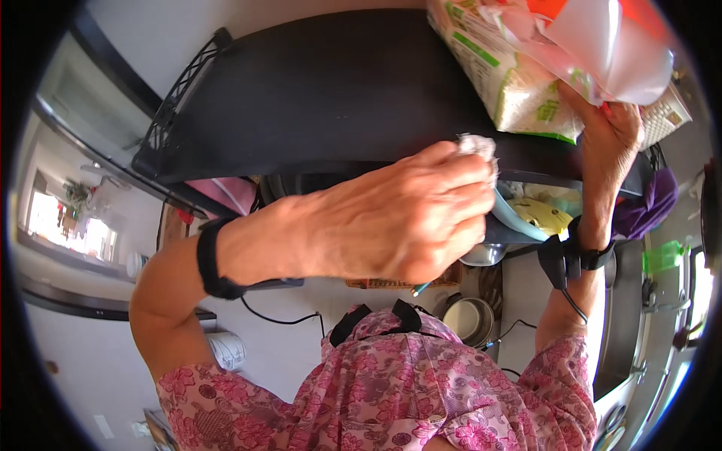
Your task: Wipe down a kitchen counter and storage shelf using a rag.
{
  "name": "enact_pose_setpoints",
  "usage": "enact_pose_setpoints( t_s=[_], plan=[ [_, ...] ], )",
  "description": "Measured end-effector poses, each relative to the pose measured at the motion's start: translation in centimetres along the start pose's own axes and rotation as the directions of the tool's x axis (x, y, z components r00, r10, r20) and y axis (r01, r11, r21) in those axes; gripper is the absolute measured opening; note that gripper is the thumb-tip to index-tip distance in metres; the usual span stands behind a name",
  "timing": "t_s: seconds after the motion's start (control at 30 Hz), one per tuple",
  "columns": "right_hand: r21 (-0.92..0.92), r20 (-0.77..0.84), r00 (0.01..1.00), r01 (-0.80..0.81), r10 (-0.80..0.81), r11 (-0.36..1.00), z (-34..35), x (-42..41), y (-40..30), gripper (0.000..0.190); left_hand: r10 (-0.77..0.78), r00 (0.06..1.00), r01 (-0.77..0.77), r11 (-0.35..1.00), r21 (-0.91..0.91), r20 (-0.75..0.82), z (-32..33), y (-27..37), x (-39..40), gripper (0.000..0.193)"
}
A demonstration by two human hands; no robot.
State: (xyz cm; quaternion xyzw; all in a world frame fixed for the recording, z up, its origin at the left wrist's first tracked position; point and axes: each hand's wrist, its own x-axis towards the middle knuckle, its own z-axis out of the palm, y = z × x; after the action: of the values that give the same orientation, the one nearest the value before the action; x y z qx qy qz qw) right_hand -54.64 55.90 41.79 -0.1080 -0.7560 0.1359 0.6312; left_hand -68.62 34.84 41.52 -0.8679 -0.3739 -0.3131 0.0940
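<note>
My left hand (395,220) is clenched around a crumpled white cloth (478,147), held over the front edge of a black shelf top (338,96). At the upper right, my right hand (612,132) grips a translucent plastic bag (615,62) with red behind it. Beside this, a clear packet of white grains with green print (524,104) rests near the shelf's right end, touching or very close to my right fingers. The fingertips of my left hand are mostly hidden behind its knuckles.
A metal rail (175,98) bounds the shelf's left side. Beneath are a pale blue curved rim (522,221), a yellow packet (538,214) and a steel pot (468,321). Purple cloth (648,206) hangs at right, near a sink (617,327) and green bottle (663,257).
</note>
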Motion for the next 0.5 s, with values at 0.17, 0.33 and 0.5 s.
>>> enact_pose_setpoints(
  t_s=[0.17,0.33,0.5],
  plan=[
    [0.004,0.029,0.999,-0.039,0.039,0.999,-0.1,-0.2,0.6,0.016,-0.137,0.982,0.128,0.989,-0.079,-0.129,-1.7,1.3,-0.2,0.02],
    [-0.068,0.054,0.998,-0.029,0.033,0.997,-0.4,-0.3,0.4,0.015,-0.269,0.945,0.291,0.951,0.102,-0.186,-3.6,-0.5,-1.1,0.021],
    [-0.189,0.056,0.994,-0.079,0.091,0.979,-0.8,-1.3,-0.3,0.012,-0.446,0.887,0.45,0.893,0.004,-0.118,-2.7,-1.3,-1.6,0.022]
  ],
)
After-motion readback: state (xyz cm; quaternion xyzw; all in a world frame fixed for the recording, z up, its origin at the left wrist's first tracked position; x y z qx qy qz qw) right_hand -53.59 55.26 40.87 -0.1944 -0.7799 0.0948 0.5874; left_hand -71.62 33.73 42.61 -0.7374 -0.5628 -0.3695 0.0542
